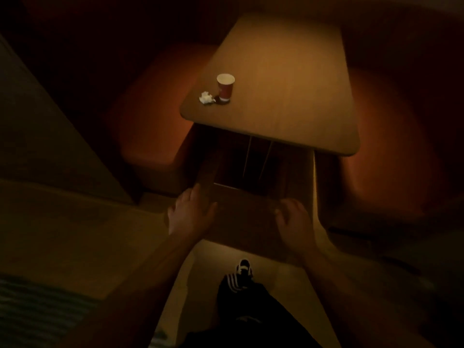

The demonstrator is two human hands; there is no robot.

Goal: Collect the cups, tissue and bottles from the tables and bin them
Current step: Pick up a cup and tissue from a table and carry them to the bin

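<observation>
1. Head view: the person stands at the near end of a bench (276,71), carrying an open box (241,217) that probably serves as the bin. The left hand (190,214) grasps its left edge, fingers wrapped over the rim; the right hand (292,217) grasps the near right side.
2. A red cup (225,87) stands upright near the bench's near left corner, with a crumpled tissue (206,97) just beside it on the left. Neither is touched yet.
3. The step in hand looks like bringing the box up to the bench. Next, one hand must let go, or the box must be set down, before reaching for the cup or tissue.
4. The room is dim and the edges blur. The box's inside is too dark to read. No bottle shows. A dark patch at the cup's base may be a spill or shadow; I cannot tell. The seats (150,126) on either side fade into darkness.
</observation>
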